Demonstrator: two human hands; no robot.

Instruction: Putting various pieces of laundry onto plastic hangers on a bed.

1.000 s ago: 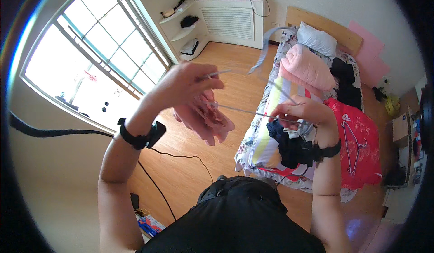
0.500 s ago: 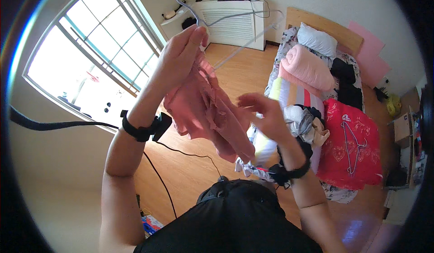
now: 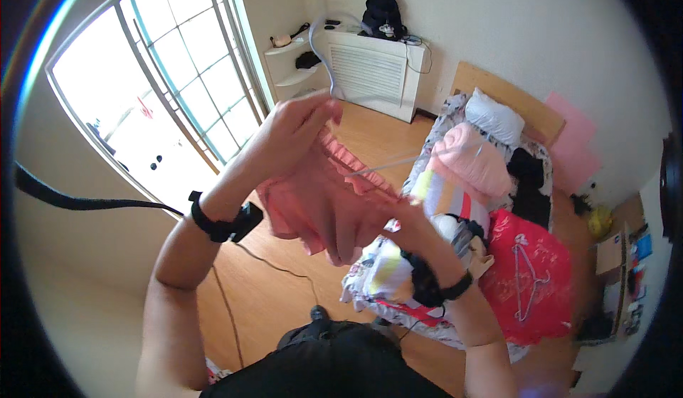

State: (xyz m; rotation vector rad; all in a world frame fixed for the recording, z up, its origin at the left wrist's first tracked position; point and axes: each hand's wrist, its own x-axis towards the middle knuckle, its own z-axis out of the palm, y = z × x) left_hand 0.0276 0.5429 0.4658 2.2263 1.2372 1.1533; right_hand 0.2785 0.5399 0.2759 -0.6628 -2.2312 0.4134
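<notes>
Floor [image 3: 267, 302] below pink garment [image 3: 313, 199] in hands [image 3: 300, 126]

Strong daylight comes through the window [image 3: 203, 56] on the left, its panes burnt out to near white. The room is evenly lit, though the wall [image 3: 78, 291] at lower left is dimmer and the shirt [image 3: 327, 369] shows as almost flat black. The right hand [image 3: 405, 224] and the hanger [image 3: 323, 53] are blurred; the bed [image 3: 384, 277] looks fairly clear. Straight edges bow toward the dark round rim, and rainbow flare streaks its upper left.
</notes>
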